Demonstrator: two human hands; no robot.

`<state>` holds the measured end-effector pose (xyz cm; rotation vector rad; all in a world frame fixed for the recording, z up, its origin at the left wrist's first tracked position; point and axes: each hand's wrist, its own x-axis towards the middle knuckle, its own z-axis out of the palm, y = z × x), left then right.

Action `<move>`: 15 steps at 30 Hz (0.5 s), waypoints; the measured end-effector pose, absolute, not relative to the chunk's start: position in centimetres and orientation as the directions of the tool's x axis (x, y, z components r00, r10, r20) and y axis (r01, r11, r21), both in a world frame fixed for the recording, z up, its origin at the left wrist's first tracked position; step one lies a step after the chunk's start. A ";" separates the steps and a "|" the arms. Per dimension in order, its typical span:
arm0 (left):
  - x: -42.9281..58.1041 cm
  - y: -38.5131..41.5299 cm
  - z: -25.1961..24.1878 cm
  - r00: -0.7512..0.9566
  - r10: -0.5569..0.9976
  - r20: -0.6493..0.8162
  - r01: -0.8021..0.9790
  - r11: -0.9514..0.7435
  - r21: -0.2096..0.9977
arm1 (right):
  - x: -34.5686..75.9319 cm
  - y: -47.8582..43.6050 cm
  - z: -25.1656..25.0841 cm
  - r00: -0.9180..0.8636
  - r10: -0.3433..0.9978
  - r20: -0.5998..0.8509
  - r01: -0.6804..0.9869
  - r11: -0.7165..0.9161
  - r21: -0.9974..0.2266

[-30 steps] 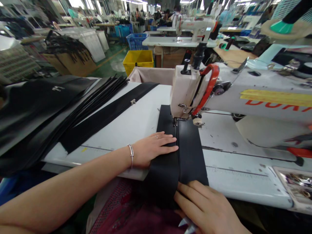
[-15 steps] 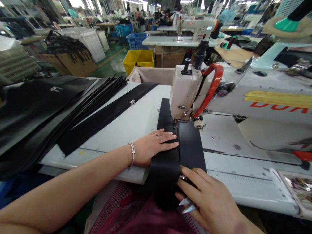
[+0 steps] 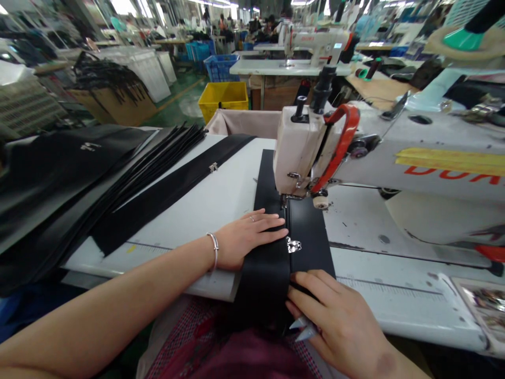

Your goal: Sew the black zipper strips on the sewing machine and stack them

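Note:
Beneath the presser foot (image 3: pixel 284 201) of a sewing machine (image 3: pixel 300 152) lies a smooth black panel (image 3: pixel 310 226), with a black strip (image 3: pixel 264 268) along its left side that drapes over the table's front edge. A silver zipper slider (image 3: pixel 294 245) sits on the seam between them. My left hand (image 3: pixel 248 237) rests flat on the strip, fingers stretched toward the seam just short of the foot. Lower right, my right hand (image 3: pixel 335 310) has its fingers curled at the strip's edge. Thread snips (image 3: pixel 305 329) are tucked in that hand, their two pointed blades sticking out; the handles are hidden.
On the left of the white table (image 3: pixel 232 184) lie another black strip with a slider (image 3: pixel 213 167) and a stack of black pieces (image 3: pixel 138 168). A tray of small metal parts (image 3: pixel 485 300) stands at the right. Beyond are a yellow crate (image 3: pixel 223 100) and another sewing machine (image 3: pixel 315 45).
The black panel has moved a little away from me under the foot. The slider, hidden by my right fingers before, now shows ahead of them. My left hand has hardly moved.

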<state>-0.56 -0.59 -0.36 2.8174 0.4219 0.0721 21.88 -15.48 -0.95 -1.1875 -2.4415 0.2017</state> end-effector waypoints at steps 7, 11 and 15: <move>-0.6 -0.3 -0.6 0.950 0.313 0.010 0.299 -0.914 0.276 | 21.7 -15.4 -1.1 -0.539 0.775 0.329 0.702 0.629 -0.333; -0.6 -0.3 -0.8 0.949 0.314 0.013 0.300 -0.920 0.252 | 21.8 -15.0 -1.0 -0.533 0.779 0.329 0.680 0.626 -0.380; -0.7 -0.8 -1.0 0.960 0.280 0.032 0.264 -0.933 0.245 | 22.4 -11.7 0.1 -0.454 0.845 0.284 0.708 0.535 -0.461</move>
